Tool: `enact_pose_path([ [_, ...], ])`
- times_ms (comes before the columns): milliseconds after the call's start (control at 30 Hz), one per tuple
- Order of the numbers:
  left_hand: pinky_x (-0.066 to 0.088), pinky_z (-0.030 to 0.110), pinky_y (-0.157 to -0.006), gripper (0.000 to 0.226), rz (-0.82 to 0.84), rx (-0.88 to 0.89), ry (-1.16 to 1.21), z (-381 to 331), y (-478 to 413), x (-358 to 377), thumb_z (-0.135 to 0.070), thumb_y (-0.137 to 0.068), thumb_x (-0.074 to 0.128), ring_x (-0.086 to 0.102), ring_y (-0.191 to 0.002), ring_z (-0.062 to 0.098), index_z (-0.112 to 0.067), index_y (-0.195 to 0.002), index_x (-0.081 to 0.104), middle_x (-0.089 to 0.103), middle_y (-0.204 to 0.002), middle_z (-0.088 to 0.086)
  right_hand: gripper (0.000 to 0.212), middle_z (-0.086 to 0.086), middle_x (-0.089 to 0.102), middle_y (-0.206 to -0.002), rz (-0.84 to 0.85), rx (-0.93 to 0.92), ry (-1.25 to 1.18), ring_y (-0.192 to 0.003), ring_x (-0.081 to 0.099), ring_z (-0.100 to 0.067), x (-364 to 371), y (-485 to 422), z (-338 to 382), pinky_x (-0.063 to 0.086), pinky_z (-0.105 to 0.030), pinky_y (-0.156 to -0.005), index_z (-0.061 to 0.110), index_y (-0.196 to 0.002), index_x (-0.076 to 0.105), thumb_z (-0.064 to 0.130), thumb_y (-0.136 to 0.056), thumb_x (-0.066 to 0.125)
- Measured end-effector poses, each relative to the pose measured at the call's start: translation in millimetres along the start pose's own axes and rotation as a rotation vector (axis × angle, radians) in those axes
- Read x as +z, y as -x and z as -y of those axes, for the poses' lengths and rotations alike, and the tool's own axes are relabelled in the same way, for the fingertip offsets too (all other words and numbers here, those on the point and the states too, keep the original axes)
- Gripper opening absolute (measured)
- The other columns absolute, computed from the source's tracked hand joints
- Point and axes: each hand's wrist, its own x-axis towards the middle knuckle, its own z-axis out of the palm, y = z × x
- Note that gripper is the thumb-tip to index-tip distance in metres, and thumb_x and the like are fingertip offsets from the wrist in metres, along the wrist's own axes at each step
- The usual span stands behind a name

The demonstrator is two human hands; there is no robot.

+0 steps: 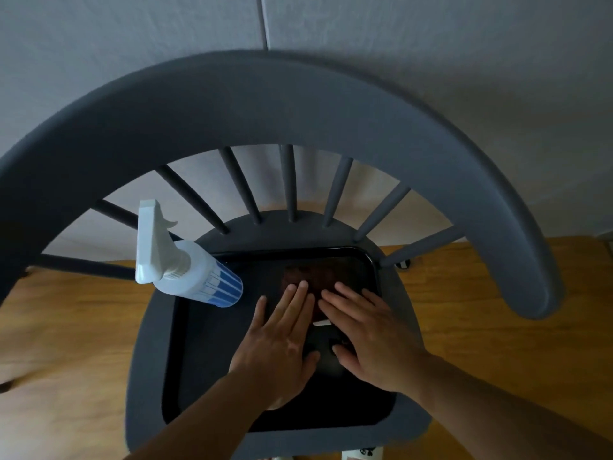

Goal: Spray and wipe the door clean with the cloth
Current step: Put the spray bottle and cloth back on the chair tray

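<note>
A dark brownish cloth (pixel 310 277) with a small white tag lies in a black tray (pixel 205 343) on the seat of a grey chair. My left hand (pixel 282 336) and my right hand (pixel 365 336) rest flat on the cloth side by side, fingers spread and pointing away from me. Neither hand grips anything. A white spray bottle (pixel 185 267) with a blue-striped label stands at the tray's far left corner, its nozzle pointing left. The hands hide the cloth's near part. No door is in view.
The grey chair's curved backrest (pixel 298 104) and its spindles arch over the tray on the far side. A pale wall (pixel 431 44) stands behind the chair. Wooden floor (pixel 66 327) lies on both sides.
</note>
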Motion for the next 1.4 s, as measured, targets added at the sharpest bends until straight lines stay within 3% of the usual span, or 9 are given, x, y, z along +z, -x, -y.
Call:
enact_pose_path([
  [100,0.021,0.052,-0.120,0.066,-0.088,-0.015,0.130,4.3,-6.1,-12.1,-0.056,-0.095,0.026,0.011,-0.151,0.024,-0.022,-0.152,0.021,0.012,-0.164,0.004,0.048,0.005,0.051,-0.153,-0.145,0.058,-0.139,-0.143,0.047,-0.016,-17.8,-10.4,0.9,0.049,-0.040,-0.111,0.022,-0.143,0.059,0.045,-0.103,0.047],
  [233,0.053,0.043,-0.098,0.037,-0.378,-0.201,0.431,20.1,-26.4,-28.2,-0.029,-0.095,0.051,0.058,-0.116,0.027,-0.020,-0.131,0.059,0.058,-0.134,0.009,0.039,0.001,0.057,-0.144,-0.189,0.262,-0.177,-0.129,0.058,-0.018,-46.6,-39.4,-6.1,0.047,-0.028,-0.103,0.022,-0.139,0.060,0.033,-0.102,0.060],
  [400,0.053,0.032,-0.089,0.045,-0.215,-0.344,0.578,21.2,-49.0,-31.8,-0.021,-0.090,0.064,0.059,-0.105,0.022,-0.034,-0.130,0.050,0.056,-0.126,0.001,0.059,-0.002,0.058,-0.136,0.057,0.389,-0.218,-0.125,0.057,-0.021,-47.3,-60.4,-4.6,0.050,-0.032,-0.097,0.026,-0.155,0.039,0.042,-0.102,0.059],
  [600,0.043,0.020,-0.074,0.026,-0.235,-0.355,0.567,17.1,-55.2,-28.3,-0.014,-0.085,0.068,0.054,-0.092,0.015,-0.029,-0.104,0.062,0.044,-0.112,-0.004,0.034,0.000,0.053,-0.123,0.012,0.386,-0.282,-0.111,0.053,-0.017,-39.1,-61.5,-2.7,0.050,-0.026,-0.084,0.022,-0.126,0.051,0.035,-0.098,0.064],
  [800,0.037,0.001,-0.075,0.028,-0.308,-0.352,0.636,15.9,-57.1,-24.9,-0.012,-0.081,0.074,0.049,-0.094,0.007,-0.026,-0.105,0.070,0.042,-0.113,-0.008,0.027,0.005,0.054,-0.111,-0.062,0.329,-0.307,-0.085,0.058,-0.013,-46.7,-57.2,-6.5,0.049,-0.021,-0.065,0.025,-0.115,0.045,0.023,-0.098,0.066],
  [933,0.039,0.017,-0.104,0.037,-0.267,-0.243,0.538,16.1,-58.5,-17.0,-0.019,-0.089,0.065,0.050,-0.117,0.012,-0.023,-0.126,0.061,0.036,-0.141,0.000,0.019,0.006,0.052,-0.130,-0.131,0.283,-0.281,-0.101,0.064,-0.013,-38.8,-51.5,-11.6,0.040,-0.006,-0.077,0.024,-0.114,0.062,0.016,-0.097,0.068],
  [1100,0.047,0.048,-0.106,0.051,-0.212,-0.114,0.251,33.7,-47.2,-10.4,-0.040,-0.091,0.054,0.045,-0.130,0.028,-0.024,-0.139,0.049,0.042,-0.149,0.005,0.036,0.009,0.032,-0.161,-0.035,0.314,-0.300,-0.143,0.041,-0.010,-38.3,-42.1,-13.6,0.031,-0.014,-0.106,0.028,-0.137,0.061,0.033,-0.102,0.063],
  [1267,0.034,0.048,-0.112,0.064,-0.074,-0.101,0.094,35.8,-37.0,-3.9,-0.057,-0.095,0.021,0.028,-0.146,0.026,-0.029,-0.152,0.017,0.024,-0.161,-0.004,0.061,0.015,0.002,-0.171,0.097,0.282,-0.241,-0.152,0.028,-0.012,-34.8,-28.6,-12.4,0.036,-0.021,-0.113,0.037,-0.156,0.037,0.048,-0.101,0.060],
  [1400,0.023,0.051,-0.116,0.067,0.020,-0.118,0.045,35.6,-38.0,-2.1,-0.059,-0.094,0.010,0.011,-0.151,0.026,-0.029,-0.153,0.001,0.007,-0.164,-0.005,0.066,0.010,-0.001,-0.173,0.057,0.271,-0.140,-0.152,0.033,-0.016,-27.0,-25.7,-5.8,0.032,-0.018,-0.109,0.036,-0.159,0.033,0.047,-0.101,0.061],
])
